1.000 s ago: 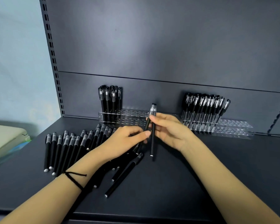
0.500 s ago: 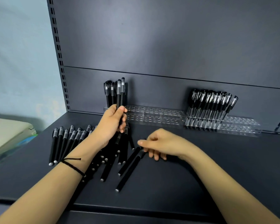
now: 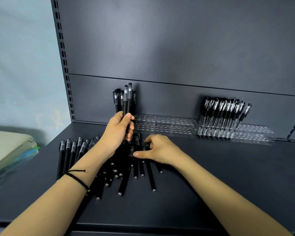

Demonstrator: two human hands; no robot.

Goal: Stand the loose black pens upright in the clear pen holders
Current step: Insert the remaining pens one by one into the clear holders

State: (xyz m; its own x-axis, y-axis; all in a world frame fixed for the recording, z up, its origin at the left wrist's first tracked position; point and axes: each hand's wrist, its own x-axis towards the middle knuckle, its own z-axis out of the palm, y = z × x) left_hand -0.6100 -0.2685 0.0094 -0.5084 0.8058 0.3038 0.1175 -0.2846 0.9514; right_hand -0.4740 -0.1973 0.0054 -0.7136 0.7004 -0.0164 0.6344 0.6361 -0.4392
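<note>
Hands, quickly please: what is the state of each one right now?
Left hand: closed around two black pens, held upright.
Right hand: fingers curled on the loose pens; whether it grips one cannot be told.

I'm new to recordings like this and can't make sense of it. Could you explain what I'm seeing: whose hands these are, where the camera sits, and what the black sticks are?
There is no machine here. A person works with bare hands, and a wide-angle camera worn on their head looks forward and down, so both arms enter from below. The black sticks are pens. A pile of loose pens lies on the dark shelf. At the back are the clear pen holders, perforated racks with some standing pens already in them. The left hand grips two pens upright near the rack. The right hand reaches into the pile. I cannot tell whether it has pinched a pen.
</note>
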